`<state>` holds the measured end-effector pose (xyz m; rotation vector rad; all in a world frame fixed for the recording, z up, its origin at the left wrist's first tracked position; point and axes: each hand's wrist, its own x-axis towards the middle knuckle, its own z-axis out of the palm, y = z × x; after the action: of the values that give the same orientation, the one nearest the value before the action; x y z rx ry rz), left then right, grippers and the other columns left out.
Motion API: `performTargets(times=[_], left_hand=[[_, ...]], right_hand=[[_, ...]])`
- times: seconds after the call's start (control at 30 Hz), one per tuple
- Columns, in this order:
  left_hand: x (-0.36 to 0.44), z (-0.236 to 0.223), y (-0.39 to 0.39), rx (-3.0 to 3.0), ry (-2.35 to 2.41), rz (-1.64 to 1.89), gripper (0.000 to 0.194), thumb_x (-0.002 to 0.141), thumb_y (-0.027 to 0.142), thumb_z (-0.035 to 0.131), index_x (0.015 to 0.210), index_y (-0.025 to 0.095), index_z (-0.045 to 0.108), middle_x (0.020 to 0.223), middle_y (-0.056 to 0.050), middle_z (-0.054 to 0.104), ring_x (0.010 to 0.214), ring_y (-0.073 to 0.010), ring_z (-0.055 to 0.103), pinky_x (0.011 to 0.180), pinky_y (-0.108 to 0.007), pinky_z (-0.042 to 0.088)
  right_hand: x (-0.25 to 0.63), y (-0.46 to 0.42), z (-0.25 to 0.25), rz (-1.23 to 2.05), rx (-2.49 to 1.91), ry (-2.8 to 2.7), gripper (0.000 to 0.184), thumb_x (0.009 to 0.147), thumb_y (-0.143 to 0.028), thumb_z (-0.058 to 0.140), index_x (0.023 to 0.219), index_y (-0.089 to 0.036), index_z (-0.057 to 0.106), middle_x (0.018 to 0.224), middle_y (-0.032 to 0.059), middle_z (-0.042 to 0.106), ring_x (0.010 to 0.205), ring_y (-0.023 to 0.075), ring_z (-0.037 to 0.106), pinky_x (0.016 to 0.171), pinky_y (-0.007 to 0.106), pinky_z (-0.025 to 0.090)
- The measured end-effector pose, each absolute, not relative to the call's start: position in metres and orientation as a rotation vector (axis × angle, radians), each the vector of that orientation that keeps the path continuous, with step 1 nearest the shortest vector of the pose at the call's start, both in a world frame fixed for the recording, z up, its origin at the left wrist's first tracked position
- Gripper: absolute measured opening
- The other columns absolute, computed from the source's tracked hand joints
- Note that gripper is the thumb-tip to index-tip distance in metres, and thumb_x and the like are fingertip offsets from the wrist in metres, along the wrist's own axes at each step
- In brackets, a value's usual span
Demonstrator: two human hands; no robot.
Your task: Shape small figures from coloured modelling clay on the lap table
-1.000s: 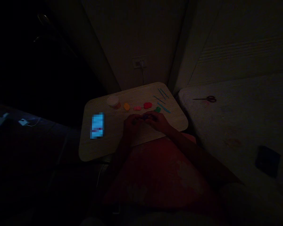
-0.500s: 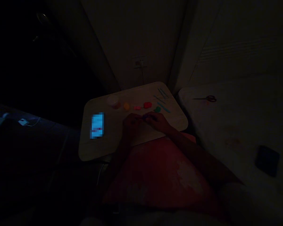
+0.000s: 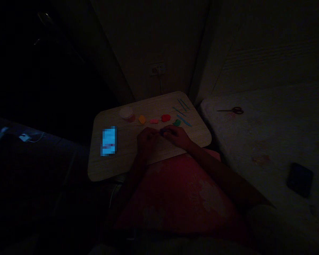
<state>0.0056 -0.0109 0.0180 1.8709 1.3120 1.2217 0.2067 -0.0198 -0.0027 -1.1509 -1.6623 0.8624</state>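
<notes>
My left hand and my right hand meet over the near half of a small wooden table. Between their fingertips is a small dark blue-purple lump of modelling clay, partly covered by the fingers. Both hands are closed, pinching it from either side. Just beyond them lie an orange clay lump, a pink clay piece, a red clay lump and a green clay lump. Poor light blurs finger detail.
Several thin blue-green sticks lie at the table's right. A clear tub stands at the back left, near a lit phone. Scissors and a dark flat object rest on the pale surface to the right. Behind is a wall socket.
The picture is slightly brighter and the view has shifted a little. Both hands stay together at the blue-purple clay, with only slight finger movement.
</notes>
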Motion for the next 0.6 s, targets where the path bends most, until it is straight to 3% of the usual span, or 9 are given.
performTargets(times=[0.17,0.6], left_hand=[[0.0069,0.0198,-0.0131,1.852,1.296,1.270,0.015,0.084,0.029,0.074,0.097,0.022,0.075,0.094,-0.004,0.076,0.089,-0.0191,0.070,0.087,-0.033,0.057],[0.0071,0.0194,-0.0122,1.898,1.281,1.227,0.006,0.081,0.026,0.079,0.086,0.023,0.078,0.092,-0.004,0.077,0.089,-0.0203,0.071,0.089,-0.036,0.057]], right_hand=[[0.2072,-0.0170,-0.0071,0.926,-1.165,-1.554,0.041,0.084,-0.044,0.074,0.120,-0.022,0.071,0.091,0.0053,0.076,0.074,0.0197,0.065,0.069,0.032,0.052],[0.2071,-0.0193,-0.0009,1.008,-1.145,-1.538,0.042,0.076,-0.034,0.081,0.115,-0.021,0.071,0.076,0.0013,0.070,0.067,0.0190,0.065,0.064,0.031,0.050]])
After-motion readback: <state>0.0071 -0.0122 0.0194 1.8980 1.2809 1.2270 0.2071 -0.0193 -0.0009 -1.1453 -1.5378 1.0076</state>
